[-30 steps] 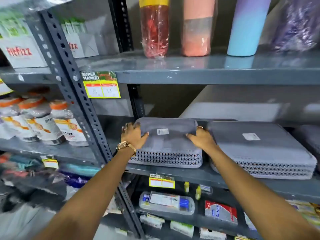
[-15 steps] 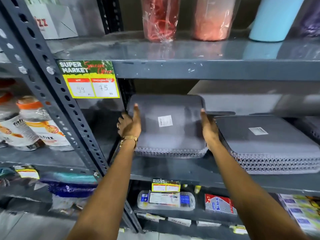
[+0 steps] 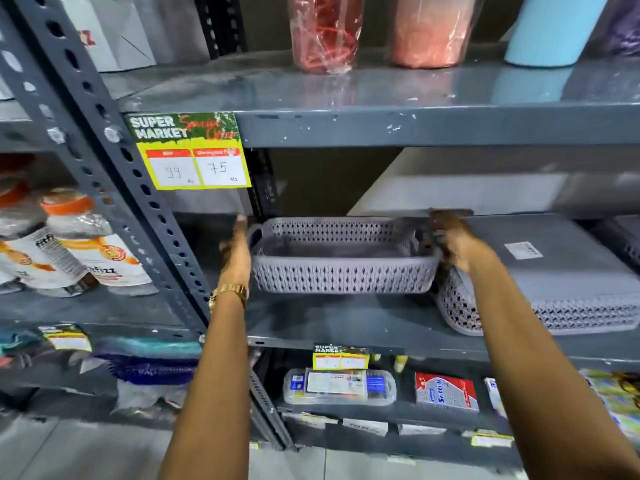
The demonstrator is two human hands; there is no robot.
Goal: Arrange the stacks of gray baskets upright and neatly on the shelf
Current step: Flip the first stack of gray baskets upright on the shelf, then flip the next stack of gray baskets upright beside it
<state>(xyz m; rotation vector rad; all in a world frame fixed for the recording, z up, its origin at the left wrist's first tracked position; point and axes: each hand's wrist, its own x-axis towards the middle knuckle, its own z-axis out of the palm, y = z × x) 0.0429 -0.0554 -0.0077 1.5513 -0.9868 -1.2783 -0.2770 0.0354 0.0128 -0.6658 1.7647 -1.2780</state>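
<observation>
A gray perforated basket stack (image 3: 341,271) stands upright, opening upward, on the gray metal shelf (image 3: 346,329) at its left end. My left hand (image 3: 237,252) lies flat against the stack's left end by its handle, fingers straight. My right hand (image 3: 457,242) grips the stack's right end at the rim. To the right a second gray basket stack (image 3: 554,285) lies upside down, its flat bottom and a white sticker facing up, close against the first stack.
A perforated steel upright (image 3: 114,174) stands just left of my left hand. The shelf board above (image 3: 415,124) carries wrapped tumblers and a yellow price tag (image 3: 194,157). Bottles (image 3: 93,244) fill the left bay. Small packaged goods (image 3: 339,386) lie on the shelf below.
The left basket stack went from upside down, through tilted on its edge, to upright with its opening upward. Both hands moved from its top to its two ends.
</observation>
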